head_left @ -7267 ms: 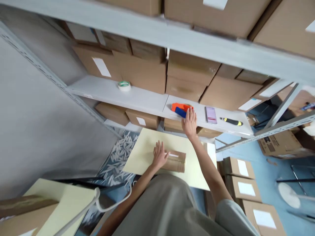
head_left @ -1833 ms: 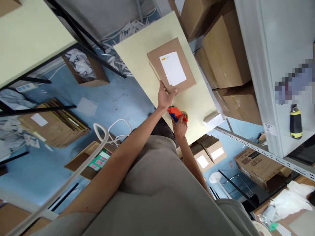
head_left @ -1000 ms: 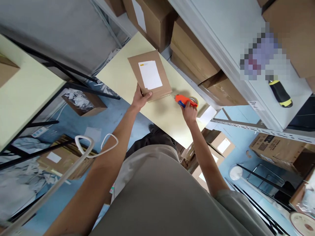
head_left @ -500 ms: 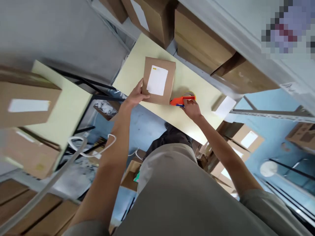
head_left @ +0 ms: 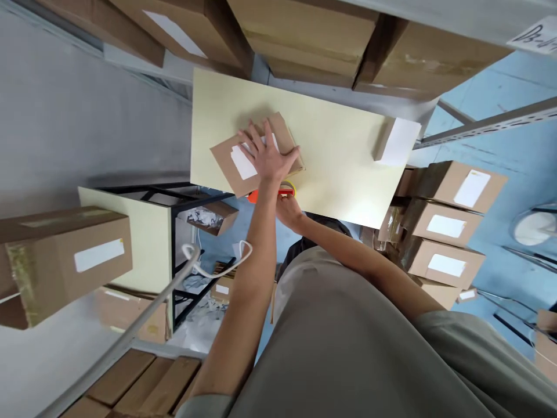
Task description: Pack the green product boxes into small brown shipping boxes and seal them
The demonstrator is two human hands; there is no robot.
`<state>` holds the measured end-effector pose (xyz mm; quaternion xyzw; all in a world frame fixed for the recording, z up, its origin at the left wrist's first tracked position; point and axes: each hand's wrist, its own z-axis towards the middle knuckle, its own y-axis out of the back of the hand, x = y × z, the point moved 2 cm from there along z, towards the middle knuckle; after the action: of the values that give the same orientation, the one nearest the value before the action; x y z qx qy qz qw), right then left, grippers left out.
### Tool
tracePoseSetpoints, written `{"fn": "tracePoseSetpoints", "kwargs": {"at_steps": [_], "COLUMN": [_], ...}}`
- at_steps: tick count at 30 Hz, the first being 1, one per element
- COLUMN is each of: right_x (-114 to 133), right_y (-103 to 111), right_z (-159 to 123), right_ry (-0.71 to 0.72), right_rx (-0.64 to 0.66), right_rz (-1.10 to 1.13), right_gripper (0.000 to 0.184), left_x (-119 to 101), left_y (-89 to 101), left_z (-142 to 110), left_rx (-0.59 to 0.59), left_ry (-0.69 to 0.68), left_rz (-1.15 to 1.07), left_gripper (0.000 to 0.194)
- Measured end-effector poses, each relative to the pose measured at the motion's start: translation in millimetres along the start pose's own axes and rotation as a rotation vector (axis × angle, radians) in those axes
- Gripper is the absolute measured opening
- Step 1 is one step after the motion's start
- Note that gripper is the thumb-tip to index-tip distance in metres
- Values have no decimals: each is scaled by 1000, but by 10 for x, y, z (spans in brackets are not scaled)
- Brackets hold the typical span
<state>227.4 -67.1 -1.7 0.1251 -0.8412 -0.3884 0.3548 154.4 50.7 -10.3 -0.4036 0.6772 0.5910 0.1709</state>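
Observation:
A small cardboard box [head_left: 226, 161] with a white label [head_left: 242, 162] lies turned at an angle on the cream tabletop [head_left: 339, 151]. Spread flat across its top is my left hand [head_left: 268, 159], fingers apart and covering part of the label. My right hand [head_left: 289, 212] is closed around the handle of an orange-red tape dispenser [head_left: 285, 191] at the box's near edge. A yellow-rimmed tape roll shows on the dispenser. My left forearm hides part of the dispenser, so I cannot tell whether it touches the box.
A white box [head_left: 399, 142] stands at the table's right end. Large cartons [head_left: 300, 40] fill the shelf behind. Labelled boxes [head_left: 448, 220] are stacked on the right. A second table [head_left: 150, 244] with a big carton [head_left: 69, 255] is at left, near a white pole [head_left: 130, 331].
The box has been rotated on the tabletop. My left hand has moved from its side edge onto its top. My right hand has brought the tape dispenser left, close to my left forearm.

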Motion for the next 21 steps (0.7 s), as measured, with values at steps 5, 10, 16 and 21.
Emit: {"fn": "tracePoseSetpoints", "kwargs": {"at_steps": [5,10,16,21], "right_x": [-373,-1245,-1835,-1727], "right_y": [2,103,350,375], "right_z": [-474,-1325,-1268,-613], "right_ry": [-109,-305,-330,-206], "right_rx": [40,54,-128,-211], "right_rz": [3,-36,-103,-67], "right_gripper": [35,45,62,65], "left_x": [24,-49,-118,5], "left_y": [-10,33,98,234], "left_z": [-19,-51,-134,-212], "left_rx": [-19,58,89,99], "left_ry": [-40,-20,-32,-103], "left_rz": [56,13,123,125], "left_gripper": [110,102,90,86]}}
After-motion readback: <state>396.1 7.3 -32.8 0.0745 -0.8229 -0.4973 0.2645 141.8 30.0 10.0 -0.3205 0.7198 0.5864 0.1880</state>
